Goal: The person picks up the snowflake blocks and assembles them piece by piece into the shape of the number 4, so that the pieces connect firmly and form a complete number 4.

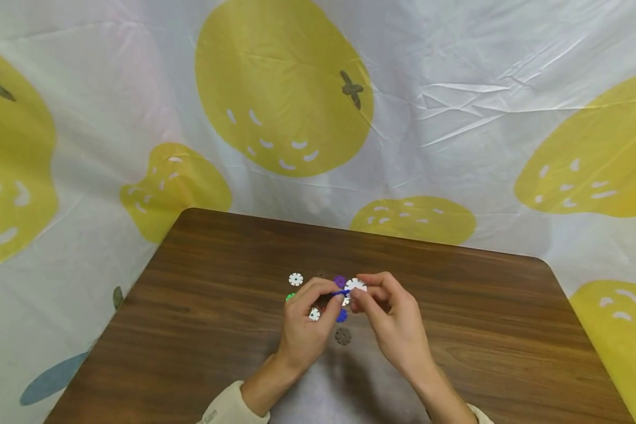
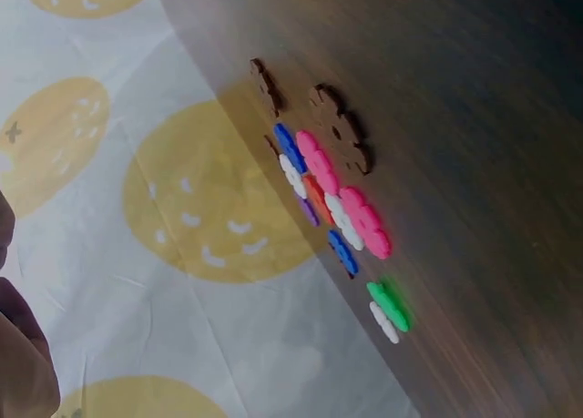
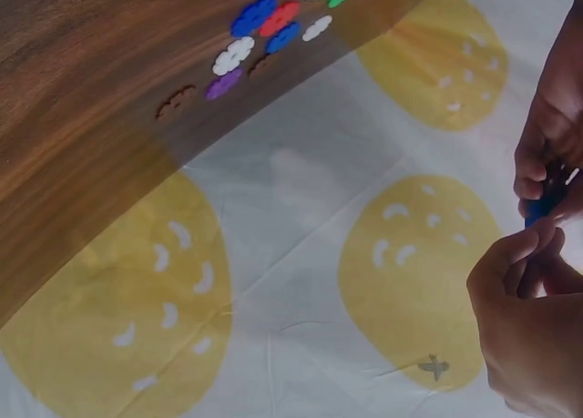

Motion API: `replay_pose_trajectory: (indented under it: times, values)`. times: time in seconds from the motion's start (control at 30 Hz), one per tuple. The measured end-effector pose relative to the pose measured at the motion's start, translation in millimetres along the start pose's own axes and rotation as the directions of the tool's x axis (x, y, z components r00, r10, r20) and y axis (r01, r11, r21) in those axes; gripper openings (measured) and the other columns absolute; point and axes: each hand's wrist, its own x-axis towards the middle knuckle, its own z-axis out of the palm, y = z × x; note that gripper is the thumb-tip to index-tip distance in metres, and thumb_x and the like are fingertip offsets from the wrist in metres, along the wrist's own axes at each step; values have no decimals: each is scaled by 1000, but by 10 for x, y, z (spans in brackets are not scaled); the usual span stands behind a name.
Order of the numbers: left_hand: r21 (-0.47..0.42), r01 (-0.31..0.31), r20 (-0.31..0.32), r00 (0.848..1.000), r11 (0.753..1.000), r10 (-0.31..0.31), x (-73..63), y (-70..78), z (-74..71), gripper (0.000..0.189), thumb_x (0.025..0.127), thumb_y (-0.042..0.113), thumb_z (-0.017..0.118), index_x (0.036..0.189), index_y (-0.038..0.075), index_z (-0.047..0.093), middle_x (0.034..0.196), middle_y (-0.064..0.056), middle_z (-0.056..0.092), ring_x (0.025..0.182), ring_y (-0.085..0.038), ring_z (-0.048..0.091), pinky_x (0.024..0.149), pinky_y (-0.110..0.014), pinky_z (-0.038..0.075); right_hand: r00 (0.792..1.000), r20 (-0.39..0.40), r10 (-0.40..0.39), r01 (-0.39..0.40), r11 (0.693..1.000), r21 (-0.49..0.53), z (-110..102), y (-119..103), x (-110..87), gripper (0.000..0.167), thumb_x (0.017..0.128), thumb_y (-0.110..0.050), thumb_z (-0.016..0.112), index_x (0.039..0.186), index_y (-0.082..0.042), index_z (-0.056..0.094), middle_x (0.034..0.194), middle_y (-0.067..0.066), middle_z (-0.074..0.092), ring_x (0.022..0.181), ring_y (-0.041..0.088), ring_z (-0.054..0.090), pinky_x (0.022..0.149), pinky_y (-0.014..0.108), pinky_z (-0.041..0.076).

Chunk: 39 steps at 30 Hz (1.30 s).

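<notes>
Both hands are raised over the table, close together. My left hand (image 1: 307, 321) pinches a blue notched plastic disc (image 1: 340, 292), seen nearly edge-on between thumb and fingers. A white notched disc (image 1: 355, 285) is held between the thumb and fingers of my right hand (image 1: 400, 327). The two discs meet at their edges in the head view; whether their notches interlock I cannot tell. In the right wrist view, the blue disc (image 3: 541, 210) shows between the two hands, partly covered by fingers. Only some fingers (image 2: 25, 363) appear at the left edge of the left wrist view.
Loose notched discs lie on the brown wooden table (image 1: 217, 330) under the hands. Among them are a brown disc (image 1: 343, 336), a white disc (image 1: 295, 279), a purple disc (image 1: 340, 281), a green disc (image 2: 389, 306) and a pink disc (image 2: 365, 222). A fruit-print curtain (image 1: 429, 147) hangs behind.
</notes>
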Motion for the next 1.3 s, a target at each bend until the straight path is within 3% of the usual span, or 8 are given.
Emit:
replay_pose_trajectory:
  times: [0.23,0.53,0.73,0.97,1.3]
  values:
    - [-11,127,51,991,992,-126,-44,-44,-94,9,92,-4,71,96,4,71,91,-11,72,83,-9,66,71,-23,59,994,75,-75,82,993,-89,-68,14,-7,23,101,-21,67,123,-16,69,86,1,77,81,7,73,76,25,60]
    - [40,238,6,971,970,-239,-52,-17,-293,19,87,-12,68,98,3,66,94,-11,72,89,-4,65,79,-24,58,993,6,-119,117,965,-233,-281,130,1,24,100,-20,69,124,-16,70,94,-4,75,85,6,70,76,21,59]
    - [59,310,-2,950,949,-311,-38,42,-376,19,87,-11,68,98,3,61,94,-10,74,94,-7,69,91,-24,58,986,-19,-168,148,912,-383,-350,294,1,30,95,-22,76,123,-14,71,100,-7,70,101,10,66,89,20,52]
    - [71,330,-5,944,941,-331,-50,75,-423,23,87,-9,71,104,4,62,98,-10,76,98,-9,70,93,-23,57,992,67,-103,123,880,-458,-351,670,35,55,91,-29,80,138,-8,62,117,6,68,113,24,65,96,48,54]
    - [84,322,-3,947,943,-323,-64,101,-419,19,86,-9,71,97,4,64,94,-9,75,94,-9,69,88,-22,57,981,189,-47,134,869,-477,-214,1107,14,69,85,-26,85,144,-5,56,126,16,65,114,33,64,94,52,55]
